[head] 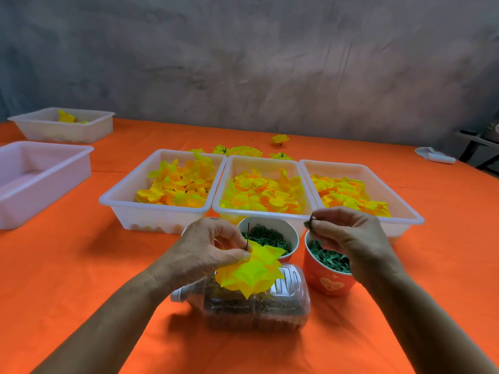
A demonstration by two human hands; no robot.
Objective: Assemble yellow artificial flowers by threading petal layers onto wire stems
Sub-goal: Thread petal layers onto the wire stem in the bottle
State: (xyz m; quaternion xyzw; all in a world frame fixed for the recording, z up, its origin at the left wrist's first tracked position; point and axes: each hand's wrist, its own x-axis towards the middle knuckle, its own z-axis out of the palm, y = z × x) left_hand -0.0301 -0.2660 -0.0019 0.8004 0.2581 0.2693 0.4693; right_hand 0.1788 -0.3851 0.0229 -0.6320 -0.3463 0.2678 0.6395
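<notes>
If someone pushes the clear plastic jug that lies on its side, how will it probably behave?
The clear plastic jug looks nearly full of dark small pieces, so it is probably fairly heavy and would slide slowly on the orange cloth. Its sides look flattened, so rolling seems unlikely. The ribbed thin wall may flex a little under a push.

No words, numbers or brand names can be read anywhere; the only sign is a pale gold ornamental motif on the red cup (327, 279) at about 4 o'clock from the frame's middle; its characters are too blurred to make out.
</notes>
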